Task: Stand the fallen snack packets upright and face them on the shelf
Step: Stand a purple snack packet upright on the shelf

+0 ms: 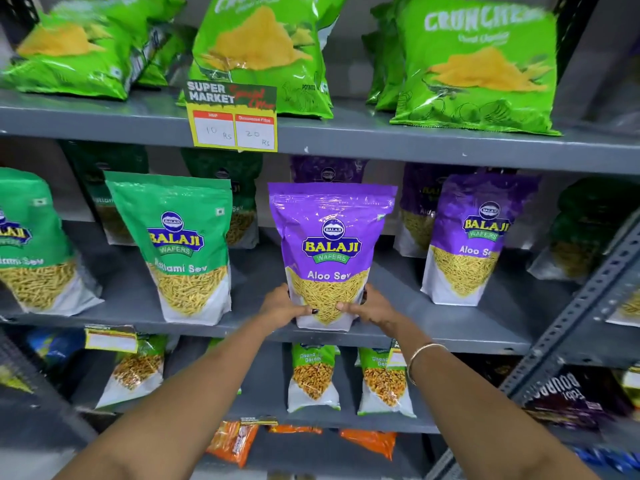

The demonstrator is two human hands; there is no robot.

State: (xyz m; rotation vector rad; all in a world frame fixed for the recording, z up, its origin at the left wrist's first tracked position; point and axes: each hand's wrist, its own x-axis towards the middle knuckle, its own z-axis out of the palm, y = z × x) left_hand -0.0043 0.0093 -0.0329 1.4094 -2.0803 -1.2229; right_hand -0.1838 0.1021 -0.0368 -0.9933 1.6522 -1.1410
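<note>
Progress looks well along on the middle shelf (433,336). The purple Aloo Sev packet (330,251) stands upright at the front edge, label square to the aisle, with the left hand (282,306) and the right hand (372,306) both clasped around its lower corners — thumbs across the front, fingers wrapped behind. I judge this to be the last squaring-up of that packet, not a lift.

To its left the green Ratlami Sev packet (183,247) stands but leans a little; another green one (31,244) at the frame edge is upright and partly cut off. To the right a second purple packet (474,240) stands facing forward.

What seems left: on the top shelf the leftmost green Crunchex bag (69,53) lies tipped back on its side, while the two bags to its right stand upright. On the lowest visible level the orange packets (235,441) lie flat.

Hard to read — the rear rows behind the front packets are dark and blurred, so whether any there have fallen I cannot tell. The far-right packets are hidden behind the slotted upright (571,327), and the lower-left corner is too dim to make out.
</note>
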